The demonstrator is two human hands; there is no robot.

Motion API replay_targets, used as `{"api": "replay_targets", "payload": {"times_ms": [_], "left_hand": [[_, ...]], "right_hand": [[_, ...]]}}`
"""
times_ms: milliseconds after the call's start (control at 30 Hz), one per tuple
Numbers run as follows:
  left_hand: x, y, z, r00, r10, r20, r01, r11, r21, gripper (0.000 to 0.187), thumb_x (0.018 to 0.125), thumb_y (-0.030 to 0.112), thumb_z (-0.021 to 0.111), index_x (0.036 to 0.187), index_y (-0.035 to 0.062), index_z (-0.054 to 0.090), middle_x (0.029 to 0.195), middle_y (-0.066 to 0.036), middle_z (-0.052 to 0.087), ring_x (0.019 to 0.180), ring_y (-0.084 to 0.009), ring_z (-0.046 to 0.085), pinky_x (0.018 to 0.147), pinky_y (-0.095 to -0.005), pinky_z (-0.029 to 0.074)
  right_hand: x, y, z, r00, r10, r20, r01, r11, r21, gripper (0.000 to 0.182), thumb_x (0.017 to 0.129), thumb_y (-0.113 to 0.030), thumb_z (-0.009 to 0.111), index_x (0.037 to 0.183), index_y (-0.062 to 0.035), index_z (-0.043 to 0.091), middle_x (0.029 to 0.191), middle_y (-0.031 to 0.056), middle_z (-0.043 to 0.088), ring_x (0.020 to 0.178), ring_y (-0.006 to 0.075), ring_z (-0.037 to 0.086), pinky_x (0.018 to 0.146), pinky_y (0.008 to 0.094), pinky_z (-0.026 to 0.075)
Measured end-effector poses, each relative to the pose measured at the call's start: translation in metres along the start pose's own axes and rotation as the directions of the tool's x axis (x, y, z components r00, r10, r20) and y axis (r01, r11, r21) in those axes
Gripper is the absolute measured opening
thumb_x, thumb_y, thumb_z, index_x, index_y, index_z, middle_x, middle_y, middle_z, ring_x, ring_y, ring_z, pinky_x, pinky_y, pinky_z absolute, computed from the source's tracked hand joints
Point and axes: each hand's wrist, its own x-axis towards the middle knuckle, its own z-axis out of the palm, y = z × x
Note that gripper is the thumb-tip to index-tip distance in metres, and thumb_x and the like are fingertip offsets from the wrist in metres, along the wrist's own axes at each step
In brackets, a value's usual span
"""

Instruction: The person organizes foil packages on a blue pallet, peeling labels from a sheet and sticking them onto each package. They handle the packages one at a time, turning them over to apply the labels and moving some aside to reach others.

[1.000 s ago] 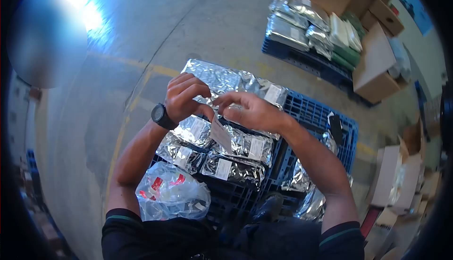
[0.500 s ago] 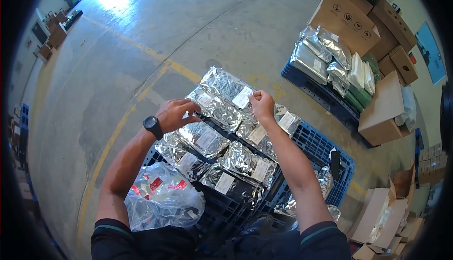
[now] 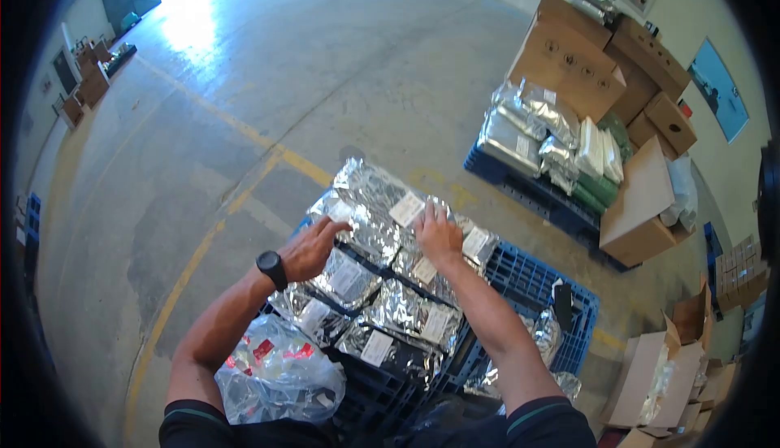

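Silver foil packages with white labels lie in rows on a blue plastic pallet [image 3: 561, 277]. My left hand [image 3: 310, 251], a black watch on its wrist, reaches over the left side, fingers stretched toward the shiny foil package [image 3: 370, 229] in the middle. My right hand [image 3: 439, 235] rests at the far foil package [image 3: 366, 178], its slightly spread fingertips beside the white label [image 3: 406, 209]. Neither hand holds anything I can see. Below my left hand sits another labelled foil package [image 3: 345, 279].
A clear plastic bag [image 3: 280, 387] with red-marked pieces stands at the near left. At the right, another pallet [image 3: 528, 196] bears silver packages, green rolls and cardboard boxes [image 3: 569, 62]. Open cartons [image 3: 650, 375] sit at the lower right. Yellow lines [image 3: 199, 257] cross the concrete floor.
The view has tilted up, so the pallet sits lower. My right hand has gone from a closed pinch near the label to fingers laid on the foil. My left hand's fingers have stretched out.
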Motion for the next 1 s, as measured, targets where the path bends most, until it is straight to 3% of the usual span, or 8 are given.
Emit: {"api": "replay_targets", "payload": {"times_ms": [167,233,333,567,700,800,867,1000], "left_hand": [[-0.003,0.007,0.005,0.998,0.009,0.069,0.018,0.923,-0.384,0.04,0.09,-0.007,0.047,0.127,0.0073,0.043,0.098,-0.014,0.072,0.089,-0.0322,0.069,0.077,-0.041,0.053],[-0.004,0.029,0.0,0.998,-0.035,0.047,0.05,0.927,-0.372,0.028,0.096,0.016,0.059,0.121,0.0071,0.048,0.092,-0.011,0.074,0.087,-0.0306,0.071,0.077,-0.0383,0.053],[0.003,0.049,0.001,0.99,-0.113,0.087,0.135,0.938,-0.318,0.025,0.093,0.03,0.065,0.103,0.006,0.062,0.084,-0.012,0.073,0.079,-0.0307,0.071,0.07,-0.0396,0.054],[0.02,0.063,0.03,0.998,-0.041,0.056,0.067,0.78,-0.622,0.027,0.1,0.029,0.057,0.098,0.0023,0.056,0.074,-0.005,0.066,0.065,-0.0101,0.063,0.058,-0.0285,0.049],[0.026,0.055,0.045,0.989,0.099,-0.109,-0.142,0.831,-0.538,0.031,0.1,0.033,0.057,0.097,0.0027,0.055,0.071,-0.004,0.064,0.063,-0.0109,0.061,0.057,-0.0298,0.048],[0.021,0.067,0.047,0.987,0.05,-0.155,-0.116,0.882,-0.457,0.031,0.096,0.033,0.06,0.095,0.0018,0.056,0.072,-0.013,0.066,0.067,-0.0257,0.067,0.061,-0.0383,0.051],[0.02,0.062,0.055,0.972,0.096,-0.214,-0.167,0.924,-0.343,0.032,0.093,0.032,0.062,0.096,0.0008,0.055,0.077,-0.021,0.067,0.075,-0.0396,0.068,0.065,-0.0457,0.052],[0.019,0.053,0.06,0.959,0.173,-0.224,-0.236,0.926,-0.294,0.028,0.097,0.031,0.058,0.098,0.0022,0.055,0.076,-0.014,0.069,0.071,-0.0259,0.07,0.063,-0.0388,0.052]], "right_hand": [[-0.038,-0.023,-0.069,0.955,-0.228,0.191,0.228,0.973,0.021,0.038,0.095,-0.032,0.053,0.127,-0.0112,0.06,0.109,0.0167,0.062,0.083,0.0374,0.067,0.07,0.0484,0.056],[-0.051,-0.023,-0.065,0.82,-0.534,-0.209,0.573,0.752,0.327,0.029,0.094,-0.026,0.059,0.117,-0.0096,0.067,0.101,0.0119,0.065,0.085,0.0275,0.067,0.076,0.0389,0.054],[-0.068,-0.048,-0.081,0.939,-0.342,0.041,0.103,0.393,0.914,0.022,0.095,-0.021,0.065,0.109,-0.0031,0.067,0.094,0.0048,0.066,0.087,0.0109,0.059,0.083,0.028,0.047],[-0.083,-0.036,-0.085,0.954,-0.283,0.103,0.012,0.376,0.926,0.014,0.096,-0.014,0.064,0.099,-0.0009,0.067,0.092,0.0064,0.069,0.072,0.0067,0.06,0.066,0.022,0.048],[-0.089,-0.034,-0.101,0.916,-0.336,0.219,-0.155,0.207,0.966,0.017,0.096,-0.018,0.064,0.101,-0.0013,0.065,0.09,0.0063,0.069,0.04,0.0032,0.045,0.035,0.0195,0.033],[-0.095,-0.036,-0.101,0.916,-0.199,0.349,-0.261,0.363,0.894,0.018,0.087,-0.019,0.069,0.09,-0.0007,0.07,0.082,0.0022,0.06,0.071,0.0095,0.056,0.059,0.0272,0.047],[-0.097,-0.037,-0.095,0.919,-0.226,0.322,-0.245,0.314,0.918,0.019,0.091,-0.019,0.068,0.096,-0.0014,0.067,0.084,0.0036,0.064,0.056,0.0064,0.051,0.047,0.0233,0.04],[-0.095,-0.037,-0.105,0.904,-0.257,0.342,-0.33,0.092,0.94,0.018,0.095,-0.017,0.066,0.102,-0.0012,0.063,0.085,0.0061,0.067,0.041,0.0045,0.046,0.036,0.0203,0.034]]}}
